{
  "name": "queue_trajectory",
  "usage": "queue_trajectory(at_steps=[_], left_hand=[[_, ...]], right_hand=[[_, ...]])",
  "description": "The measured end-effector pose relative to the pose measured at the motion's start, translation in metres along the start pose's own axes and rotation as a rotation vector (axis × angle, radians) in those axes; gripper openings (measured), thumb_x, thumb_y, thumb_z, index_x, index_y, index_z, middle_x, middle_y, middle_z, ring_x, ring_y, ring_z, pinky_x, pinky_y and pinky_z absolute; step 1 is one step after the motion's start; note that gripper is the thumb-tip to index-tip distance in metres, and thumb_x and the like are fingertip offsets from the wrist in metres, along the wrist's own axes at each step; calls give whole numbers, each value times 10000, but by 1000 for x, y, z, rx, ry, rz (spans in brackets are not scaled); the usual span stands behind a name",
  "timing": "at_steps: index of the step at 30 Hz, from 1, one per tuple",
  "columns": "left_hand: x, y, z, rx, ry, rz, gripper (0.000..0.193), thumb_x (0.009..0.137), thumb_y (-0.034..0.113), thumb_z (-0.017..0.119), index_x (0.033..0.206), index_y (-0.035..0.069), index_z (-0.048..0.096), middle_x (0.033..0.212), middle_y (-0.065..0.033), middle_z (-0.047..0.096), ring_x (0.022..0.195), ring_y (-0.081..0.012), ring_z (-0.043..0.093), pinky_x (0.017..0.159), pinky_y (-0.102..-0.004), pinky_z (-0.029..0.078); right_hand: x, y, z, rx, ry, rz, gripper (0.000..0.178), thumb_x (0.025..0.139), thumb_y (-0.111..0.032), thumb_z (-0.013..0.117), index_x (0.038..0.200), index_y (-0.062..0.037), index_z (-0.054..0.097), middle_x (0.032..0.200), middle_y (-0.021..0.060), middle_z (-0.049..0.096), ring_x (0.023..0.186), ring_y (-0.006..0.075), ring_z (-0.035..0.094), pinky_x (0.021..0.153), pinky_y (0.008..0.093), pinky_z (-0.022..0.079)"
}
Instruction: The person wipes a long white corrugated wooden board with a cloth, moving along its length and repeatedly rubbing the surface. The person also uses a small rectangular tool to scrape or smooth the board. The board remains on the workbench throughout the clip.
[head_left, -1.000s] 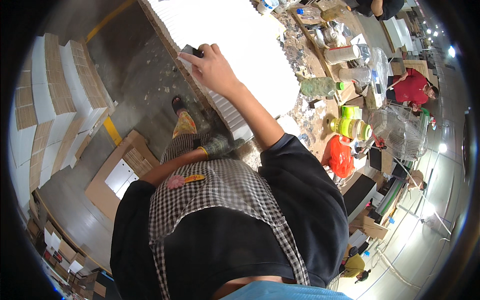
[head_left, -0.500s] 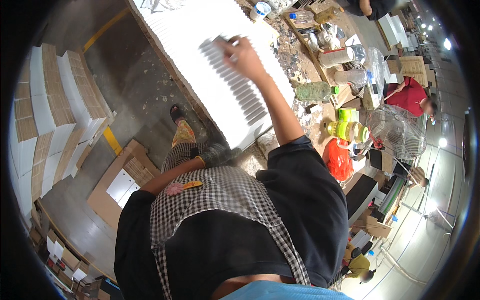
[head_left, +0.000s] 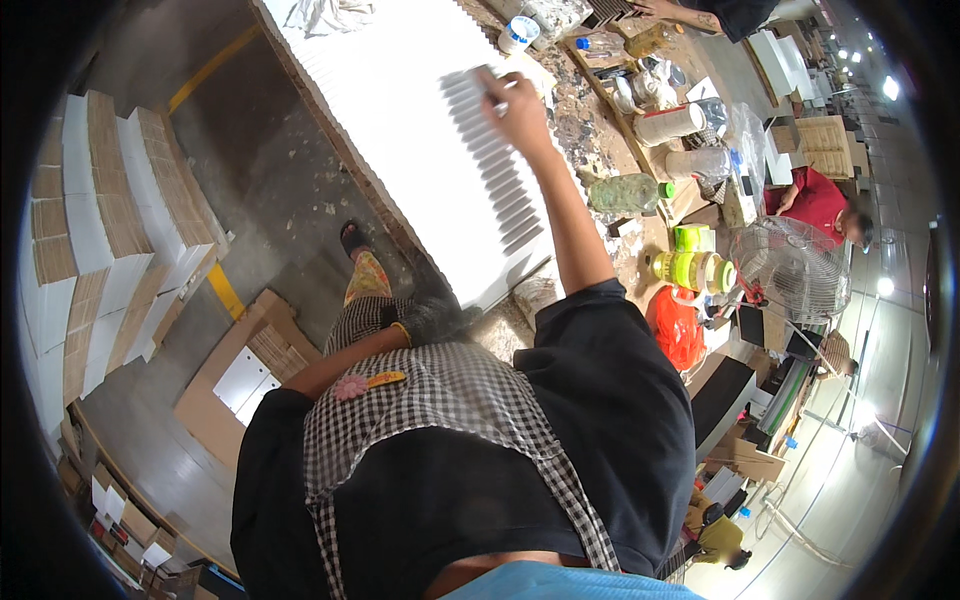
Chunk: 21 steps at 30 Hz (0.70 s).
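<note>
Across the table lies a broad spread of white sheets [head_left: 390, 120], overlapped so their edges make fine ridges. Over its right part is my right hand [head_left: 522, 112], bare and closed around a small thing with a dark tip; motion blur hides its kind. Grey ridged shadows run down the sheets below this hand. My left hand [head_left: 440, 308], in a dark grey glove, is low at the near corner of the sheets, by the table edge. Its fingers blend into the dark edge, so their pose is unclear. A crumpled white cloth [head_left: 330, 15] lies on the far end.
Right of the sheets, the stained table carries a tape roll [head_left: 519, 34], a green bottle [head_left: 625, 193], a yellow-green bottle [head_left: 690, 268] and a red bag [head_left: 678, 328]. A fan [head_left: 795, 265] stands beyond. Stacked boards [head_left: 120, 235] rise at left. A co-worker's hand [head_left: 657, 10] is at the far end.
My right hand has moved to the right across the white sheets, still closed. The gloved left hand has barely shifted. A co-worker's hand has come onto the far end of the table.
</note>
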<state>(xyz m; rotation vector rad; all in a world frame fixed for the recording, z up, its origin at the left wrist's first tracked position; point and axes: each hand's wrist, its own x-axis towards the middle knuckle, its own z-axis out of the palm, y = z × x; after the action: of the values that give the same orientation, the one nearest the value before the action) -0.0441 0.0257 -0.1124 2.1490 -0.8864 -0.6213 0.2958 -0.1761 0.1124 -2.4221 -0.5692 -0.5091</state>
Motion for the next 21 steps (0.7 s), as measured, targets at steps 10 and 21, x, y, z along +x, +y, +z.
queue_trajectory(at_steps=[10,21], left_hand=[[2,8,-49,-434,-59,281,480,1137,356,481,1325,-71,593,1164,-228,663,933,-262,651,830,-382,556],[-116,-3,-184,-513,278,-326,521,1103,304,568,1583,130,466,1569,-203,519,1440,-366,507,1198,-420,413]], right_hand=[[24,69,-4,-435,152,129,458,873,-234,764,1330,-226,753,951,216,680,830,420,663,783,509,574],[-9,-207,100,142,-180,-197,493,905,-185,754,1371,-48,668,1135,225,663,1020,383,650,938,490,565]])
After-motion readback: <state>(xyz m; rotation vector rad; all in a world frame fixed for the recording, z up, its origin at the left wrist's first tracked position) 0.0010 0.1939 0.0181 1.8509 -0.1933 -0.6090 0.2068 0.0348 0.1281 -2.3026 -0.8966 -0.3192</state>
